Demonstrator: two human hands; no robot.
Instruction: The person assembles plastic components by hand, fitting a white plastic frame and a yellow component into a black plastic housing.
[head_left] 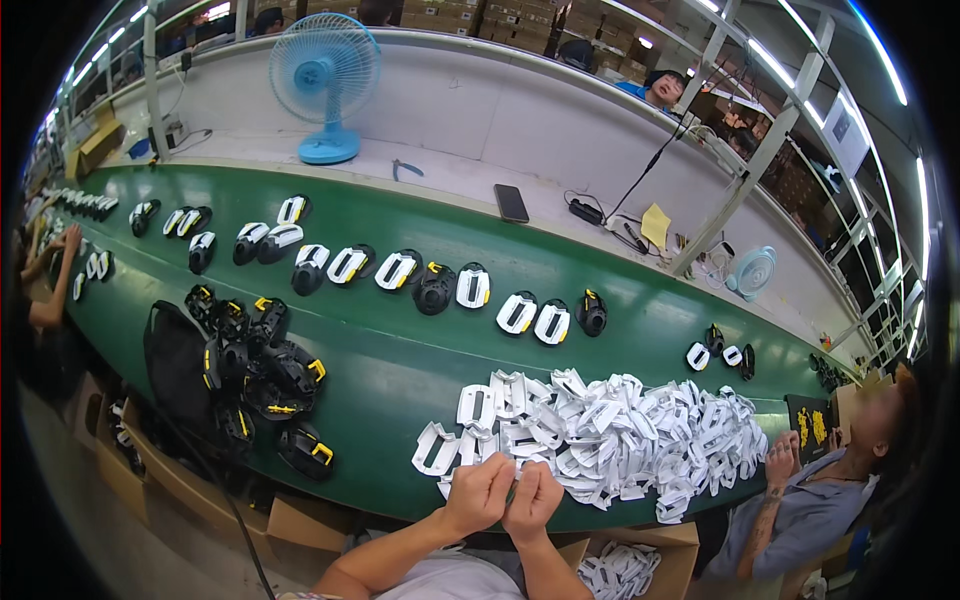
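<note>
My left hand (480, 494) and my right hand (532, 500) are close together at the near edge of the green table, both with curled, closed fingers. A bit of white shows between them, but I cannot tell whether it is held or lies behind. Just beyond them spreads a large pile of white plastic frames (640, 440), each with a long slot. One loose white frame (436, 450) lies left of my hands. Further left sits a cluster of black plastic housings with yellow parts (285, 380).
Assembled black-and-white pieces (398, 270) stand in a row along the green table (400, 400). A blue fan (325, 90), pliers (407, 170) and a phone (511, 203) are on the back ledge. A cardboard box (677, 540) of white frames is below; a co-worker's hand (783, 460) is at right.
</note>
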